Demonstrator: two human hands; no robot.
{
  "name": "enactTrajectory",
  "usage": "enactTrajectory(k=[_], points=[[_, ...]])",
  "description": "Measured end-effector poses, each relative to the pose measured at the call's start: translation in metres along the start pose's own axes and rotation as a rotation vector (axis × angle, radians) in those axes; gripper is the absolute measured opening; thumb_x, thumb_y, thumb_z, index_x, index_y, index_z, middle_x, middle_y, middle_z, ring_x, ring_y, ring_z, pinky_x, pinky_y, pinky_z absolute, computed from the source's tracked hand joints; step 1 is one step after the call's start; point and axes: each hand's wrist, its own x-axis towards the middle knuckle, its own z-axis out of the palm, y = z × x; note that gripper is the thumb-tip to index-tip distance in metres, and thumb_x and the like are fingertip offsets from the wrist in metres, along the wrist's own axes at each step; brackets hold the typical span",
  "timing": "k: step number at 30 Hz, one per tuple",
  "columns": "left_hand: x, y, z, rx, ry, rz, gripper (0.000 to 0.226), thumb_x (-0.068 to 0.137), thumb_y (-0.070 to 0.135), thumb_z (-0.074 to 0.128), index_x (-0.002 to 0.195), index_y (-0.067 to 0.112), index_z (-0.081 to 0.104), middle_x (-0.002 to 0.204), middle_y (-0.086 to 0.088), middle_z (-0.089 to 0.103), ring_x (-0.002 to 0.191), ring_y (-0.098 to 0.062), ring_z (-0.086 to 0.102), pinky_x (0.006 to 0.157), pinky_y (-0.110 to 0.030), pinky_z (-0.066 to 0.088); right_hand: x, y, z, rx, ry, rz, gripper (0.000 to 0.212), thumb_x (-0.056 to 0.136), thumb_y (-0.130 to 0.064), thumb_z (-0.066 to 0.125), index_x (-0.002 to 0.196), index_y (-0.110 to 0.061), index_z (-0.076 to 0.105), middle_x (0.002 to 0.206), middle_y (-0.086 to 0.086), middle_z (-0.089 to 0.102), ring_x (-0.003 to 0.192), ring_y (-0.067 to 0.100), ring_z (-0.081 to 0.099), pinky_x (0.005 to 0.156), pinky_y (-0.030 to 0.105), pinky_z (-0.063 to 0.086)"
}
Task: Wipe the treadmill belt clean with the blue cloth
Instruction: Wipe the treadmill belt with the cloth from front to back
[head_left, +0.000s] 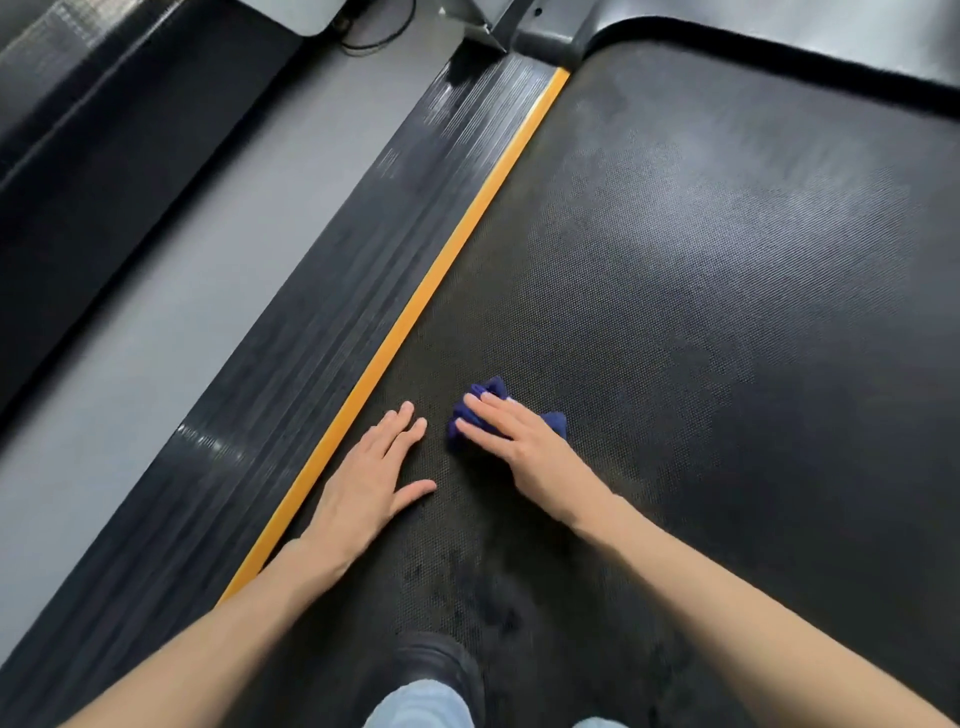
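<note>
Treadmill belt (675, 312): right hand (511, 441), fingers straight, presses blue cloth (491, 388); left hand (363, 478) at its 9 o'clock, fingers flat, holding nothing.

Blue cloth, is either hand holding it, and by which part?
Neither grips it. The right hand presses flat, fingers straight, on the middle of the blue cloth against the treadmill belt. The left hand rests open on the belt, empty.
</note>
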Motion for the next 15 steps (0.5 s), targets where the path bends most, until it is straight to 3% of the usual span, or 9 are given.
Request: enactTrajectory(k=[2, 3, 4, 7, 9, 10, 12, 13, 15], points=[[-0.001, 0.001, -0.001, -0.023, 0.006, 0.001, 0.075, 0.085, 0.051, 0.05, 0.147, 0.022, 0.019, 0.155, 0.005, 0.007, 0.143, -0.012, 0.01, 0.113, -0.025, 0.008, -0.016, 0.028, -0.024, 0.013, -0.07, -0.018, 0.05, 0.084, 0.008, 0.046, 0.132, -0.003, 0.048, 0.144, 0.018, 0.037, 0.14, 0.004, 0.019, 0.116, 0.022, 0.005], [-0.002, 0.001, -0.002, -0.043, 0.006, 0.009, 0.075, 0.084, 0.051, 0.049, 0.147, 0.022, 0.02, 0.155, 0.005, 0.007, 0.143, -0.011, 0.009, 0.113, -0.024, 0.008, -0.024, 0.044, -0.037, 0.062, 0.015, 0.046, 0.043, 0.088, 0.001, 0.039, 0.129, 0.001, 0.05, 0.141, 0.023, 0.039, 0.137, -0.004, 0.019, 0.115, 0.015, 0.007], [-0.002, 0.001, -0.002, -0.072, 0.003, 0.016, 0.075, 0.084, 0.051, 0.048, 0.147, 0.021, 0.021, 0.155, 0.005, 0.007, 0.143, -0.011, 0.009, 0.114, -0.025, 0.008, -0.027, 0.059, -0.052, 0.071, 0.149, 0.229, 0.042, 0.088, -0.002, 0.036, 0.126, 0.002, 0.052, 0.139, 0.024, 0.04, 0.136, -0.002, 0.023, 0.113, 0.012, 0.009], [-0.003, -0.002, -0.002, -0.134, -0.027, 0.033, 0.078, 0.081, 0.057, 0.041, 0.147, 0.021, 0.019, 0.156, 0.005, 0.005, 0.144, -0.012, 0.006, 0.117, -0.027, 0.007, -0.027, 0.082, -0.062, 0.029, 0.435, 0.571, 0.053, 0.081, 0.014, 0.042, 0.13, -0.005, 0.05, 0.144, 0.018, 0.036, 0.137, 0.03, 0.03, 0.115, 0.023, 0.01], [-0.003, -0.003, -0.002, -0.129, -0.032, 0.038, 0.081, 0.08, 0.063, 0.032, 0.147, 0.021, 0.017, 0.156, 0.004, 0.003, 0.144, -0.012, 0.004, 0.117, -0.028, 0.007, -0.015, 0.047, -0.047, 0.053, 0.387, 0.611, 0.058, 0.079, 0.014, 0.045, 0.134, -0.008, 0.047, 0.146, 0.016, 0.034, 0.137, 0.033, 0.027, 0.116, 0.035, 0.017], [-0.002, -0.004, -0.001, -0.114, -0.035, 0.04, 0.083, 0.079, 0.068, 0.026, 0.147, 0.021, 0.016, 0.155, 0.005, 0.001, 0.144, -0.012, 0.003, 0.116, -0.027, 0.006, -0.014, 0.025, -0.034, 0.068, 0.281, 0.533, 0.059, 0.079, 0.012, 0.046, 0.135, -0.009, 0.046, 0.146, 0.015, 0.035, 0.137, 0.031, 0.027, 0.115, 0.038, 0.019], [-0.001, -0.005, 0.001, -0.08, -0.039, 0.051, 0.093, 0.074, 0.081, 0.009, 0.147, 0.023, 0.012, 0.154, 0.007, -0.003, 0.142, -0.01, -0.001, 0.115, -0.026, 0.004, -0.03, -0.008, 0.003, -0.013, 0.017, 0.123, 0.054, 0.083, 0.005, 0.042, 0.135, -0.01, 0.046, 0.146, 0.013, 0.036, 0.137, 0.027, 0.026, 0.115, 0.037, 0.016], [-0.001, -0.006, 0.002, -0.076, -0.044, 0.049, 0.099, 0.069, 0.085, 0.002, 0.147, 0.023, 0.01, 0.153, 0.008, -0.005, 0.142, -0.009, -0.002, 0.114, -0.025, 0.003, -0.039, -0.013, 0.012, -0.08, -0.032, -0.091, 0.05, 0.088, -0.002, 0.036, 0.136, -0.011, 0.044, 0.147, 0.011, 0.035, 0.137, 0.025, 0.026, 0.116, 0.036, 0.014], [-0.002, -0.004, 0.002, -0.089, -0.034, 0.036, 0.101, 0.068, 0.085, 0.003, 0.147, 0.023, 0.01, 0.153, 0.007, -0.004, 0.141, -0.008, -0.003, 0.113, -0.025, 0.002, -0.055, -0.004, 0.017, 0.235, 0.067, -0.131, 0.044, 0.097, -0.019, 0.024, 0.137, -0.011, 0.042, 0.147, 0.008, 0.035, 0.136, 0.025, 0.03, 0.118, 0.035, 0.011]])
